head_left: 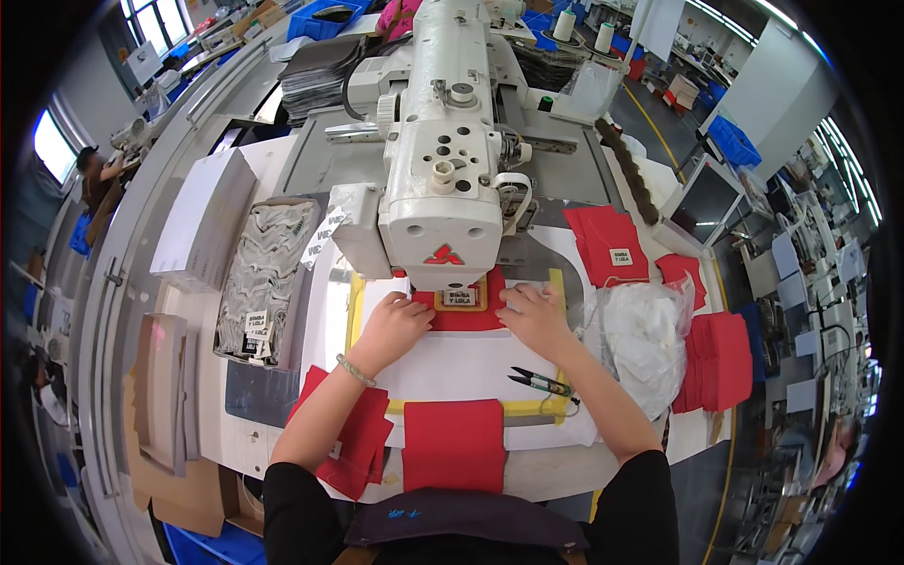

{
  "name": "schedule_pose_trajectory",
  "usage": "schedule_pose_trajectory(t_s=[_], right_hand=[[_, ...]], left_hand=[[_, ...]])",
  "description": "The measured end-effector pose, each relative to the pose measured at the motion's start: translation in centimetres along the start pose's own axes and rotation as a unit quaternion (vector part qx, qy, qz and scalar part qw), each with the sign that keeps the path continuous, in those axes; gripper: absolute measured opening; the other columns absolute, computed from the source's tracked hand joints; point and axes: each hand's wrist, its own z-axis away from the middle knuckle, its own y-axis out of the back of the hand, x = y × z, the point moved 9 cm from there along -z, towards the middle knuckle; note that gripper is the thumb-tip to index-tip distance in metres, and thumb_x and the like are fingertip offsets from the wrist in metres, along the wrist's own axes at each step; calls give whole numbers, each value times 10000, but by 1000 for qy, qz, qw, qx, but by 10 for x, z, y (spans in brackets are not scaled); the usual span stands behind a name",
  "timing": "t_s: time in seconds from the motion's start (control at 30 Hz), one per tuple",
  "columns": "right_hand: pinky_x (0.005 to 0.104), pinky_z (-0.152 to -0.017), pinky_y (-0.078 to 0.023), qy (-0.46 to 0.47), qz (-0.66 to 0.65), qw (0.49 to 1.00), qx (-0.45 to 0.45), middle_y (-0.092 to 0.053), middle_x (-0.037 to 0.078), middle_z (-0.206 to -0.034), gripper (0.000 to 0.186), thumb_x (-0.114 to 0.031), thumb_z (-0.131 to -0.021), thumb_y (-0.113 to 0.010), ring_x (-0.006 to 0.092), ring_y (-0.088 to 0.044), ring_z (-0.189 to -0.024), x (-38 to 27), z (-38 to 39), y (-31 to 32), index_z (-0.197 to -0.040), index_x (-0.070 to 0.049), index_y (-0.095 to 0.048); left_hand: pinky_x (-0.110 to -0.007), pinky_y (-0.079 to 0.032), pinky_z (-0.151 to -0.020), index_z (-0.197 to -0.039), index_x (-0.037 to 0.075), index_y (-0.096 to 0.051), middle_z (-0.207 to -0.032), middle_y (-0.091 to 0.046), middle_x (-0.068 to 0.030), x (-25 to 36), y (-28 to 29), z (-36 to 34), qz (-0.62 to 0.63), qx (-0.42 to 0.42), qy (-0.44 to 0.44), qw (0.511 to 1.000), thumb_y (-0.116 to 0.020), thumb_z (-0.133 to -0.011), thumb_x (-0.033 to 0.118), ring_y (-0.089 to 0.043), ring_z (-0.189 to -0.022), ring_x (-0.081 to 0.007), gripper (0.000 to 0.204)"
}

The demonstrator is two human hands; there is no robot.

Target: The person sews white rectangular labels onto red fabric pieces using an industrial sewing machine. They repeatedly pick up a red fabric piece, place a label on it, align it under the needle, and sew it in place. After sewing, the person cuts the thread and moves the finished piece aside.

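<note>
Under the head of a white industrial sewing machine (443, 207) lies a red fabric piece (471, 321). A pale printed label (460, 298) rests on it inside a small yellowish frame. My left hand (394, 330) lies at the fabric's left edge, fingers loosely bent with their tips on it. On the other side, my right hand (539, 318) rests with fingers apart, its fingertips by the fabric's right edge. Neither hand appears to grip anything. Black thread snips (540, 380) lie near my right forearm, on a white work plate (443, 367) edged with yellow tape.
Red fabric stacks lie in front (453, 444), at left (363, 438) and at right (720, 363). A tray (268, 273) of labels and a white box (202, 221) stand left. A plastic bag (645, 339) and a labelled red piece (603, 240) lie right, near a monitor (706, 202).
</note>
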Motion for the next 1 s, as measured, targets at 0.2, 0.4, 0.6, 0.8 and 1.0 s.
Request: schedule_pose_trajectory(t_s=[0.2, 0.4, 0.6, 0.8, 1.0], right_hand=[[415, -845, -264, -38, 9, 999, 15, -588, -52, -997, 76, -177, -766, -688, 154, -544, -1007, 0, 1, -15, -837, -194, -669], [431, -849, -256, -113, -117, 985, 49, -566, -40, -1017, 73, -152, -778, -683, 160, -528, -1017, 9, -7, 11, -816, -168, -623], [416, -835, -271, -10, 6, 999, 37, -568, -44, -1060, 109, -148, -748, -633, 153, -535, -1031, -10, 1, 7, -854, -162, -611], [365, -737, -311, 32, 21, 999, -7, -570, -52, -1094, 114, -148, -732, -608, 129, -539, -1045, -39, 7, 22, -839, -185, -593], [362, -718, -316, 29, 48, 998, -13, -562, -57, -1106, 134, -198, -729, -658, 131, -538, -1040, -62, 35, 18, -848, -175, -601]], left_hand=[[-340, -493, -809, -883, 61, -689, -798, -682, -46, 5, 2, -2, -2, 2, 18, 1000, -694, -792, 223, -655, -744, -210, 186], [-310, -483, -655, -800, 62, -646, -695, -610, -33, 13, -6, 0, -61, 49, 10, 997, -702, -765, 220, -618, -655, -195, 171], [-294, -470, -624, -808, 45, -612, -738, -564, -32, 25, -5, 4, -77, 57, -78, 992, -628, -703, 104, -583, -693, -179, 122], [-287, -461, -629, -838, 0, -603, -743, -525, -37, 53, 17, 27, -71, 6, -149, 986, -620, -685, 71, -549, -697, -171, 169], [-279, -457, -666, -884, -16, -619, -782, -528, -36, 70, 17, 54, -58, -10, -161, 985, -620, -686, 74, -538, -730, -162, 217]])
